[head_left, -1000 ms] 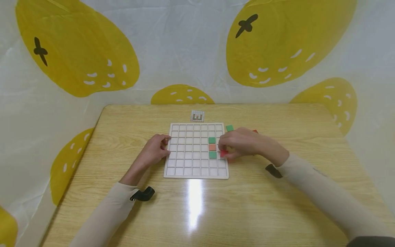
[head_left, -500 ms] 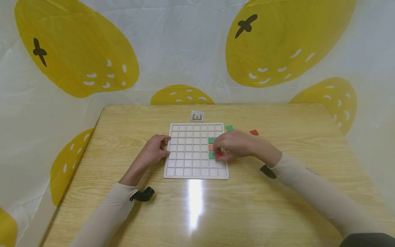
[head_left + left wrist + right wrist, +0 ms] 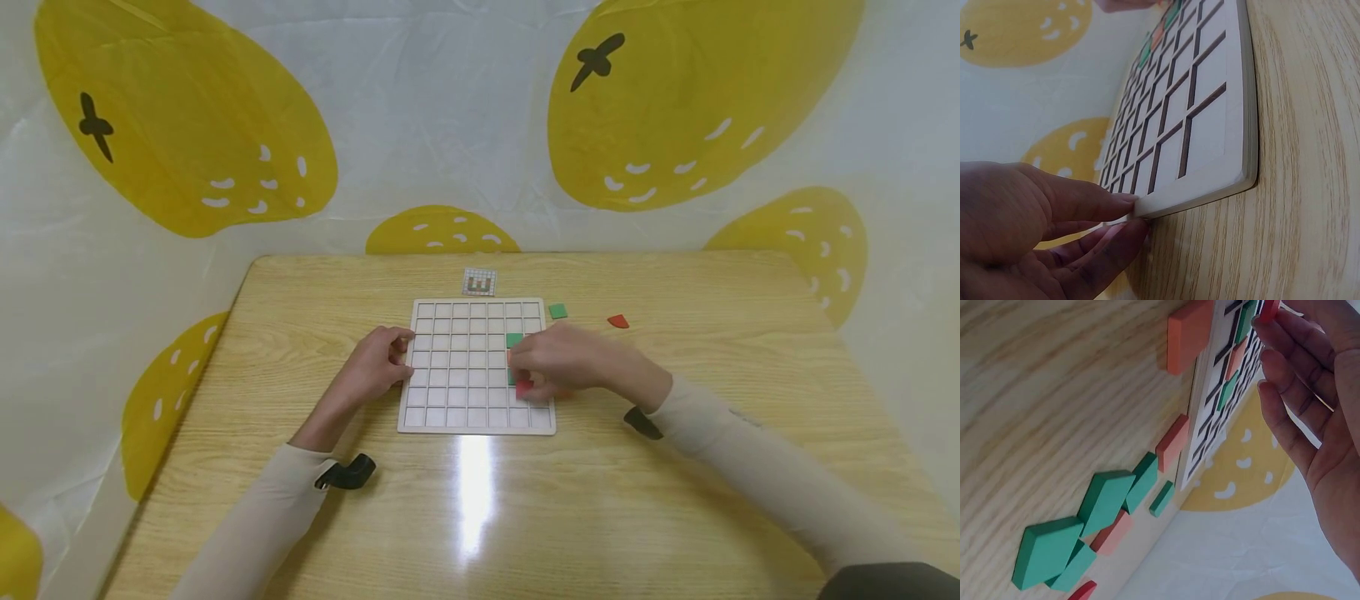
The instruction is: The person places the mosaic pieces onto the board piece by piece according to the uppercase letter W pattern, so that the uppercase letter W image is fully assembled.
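On the table lies a pale grid board with square cells. My left hand pinches its left edge between thumb and fingers, which the left wrist view shows near a corner. Over the board's right side, my right hand pinches a small red tile at the fingertips. The hand covers part of a column of inset tiles: a green tile, an orange tile and a second green tile, seen in the right wrist view. The red tile's full outline is hidden by the fingers.
A small pattern card lies behind the board. Right of it are a green tile and a red quarter-round tile. In the right wrist view several loose green tiles and an orange tile lie beside the board.
My right hand has moved left and towards me over the board with the red tile, from the right edge to below the tile column. The left hand stays at the board's edge.
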Demonstrator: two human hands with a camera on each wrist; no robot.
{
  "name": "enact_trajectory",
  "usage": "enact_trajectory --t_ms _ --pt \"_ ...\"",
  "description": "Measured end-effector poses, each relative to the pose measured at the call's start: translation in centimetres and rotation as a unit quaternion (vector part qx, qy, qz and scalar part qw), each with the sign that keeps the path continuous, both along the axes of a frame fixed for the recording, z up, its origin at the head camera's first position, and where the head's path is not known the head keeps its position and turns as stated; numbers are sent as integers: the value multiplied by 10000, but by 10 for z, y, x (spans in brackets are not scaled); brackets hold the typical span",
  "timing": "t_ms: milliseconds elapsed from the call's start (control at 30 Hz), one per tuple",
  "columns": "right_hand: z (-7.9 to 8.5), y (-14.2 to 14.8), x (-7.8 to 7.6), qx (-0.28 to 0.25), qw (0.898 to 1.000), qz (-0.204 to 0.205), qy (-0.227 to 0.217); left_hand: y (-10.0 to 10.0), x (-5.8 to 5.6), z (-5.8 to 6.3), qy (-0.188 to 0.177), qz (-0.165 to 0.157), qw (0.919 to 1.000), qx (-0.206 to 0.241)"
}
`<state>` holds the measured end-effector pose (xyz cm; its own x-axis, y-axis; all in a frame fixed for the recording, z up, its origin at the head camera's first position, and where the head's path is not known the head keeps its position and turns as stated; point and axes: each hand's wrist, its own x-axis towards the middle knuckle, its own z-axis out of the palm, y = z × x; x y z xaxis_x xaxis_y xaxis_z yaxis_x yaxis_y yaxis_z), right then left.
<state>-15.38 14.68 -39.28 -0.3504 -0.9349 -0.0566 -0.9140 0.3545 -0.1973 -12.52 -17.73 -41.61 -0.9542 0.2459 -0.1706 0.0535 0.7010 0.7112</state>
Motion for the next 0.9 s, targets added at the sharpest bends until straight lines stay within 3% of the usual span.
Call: enact_trajectory --t_ms 333,900 --pt "-6 -5 3 -111 9993 254 270 0 0 0 -20 17 10000 -8" --pt "-12 -6 4 -243 9976 333 559 0 0 -1 10 -4 10000 -11"
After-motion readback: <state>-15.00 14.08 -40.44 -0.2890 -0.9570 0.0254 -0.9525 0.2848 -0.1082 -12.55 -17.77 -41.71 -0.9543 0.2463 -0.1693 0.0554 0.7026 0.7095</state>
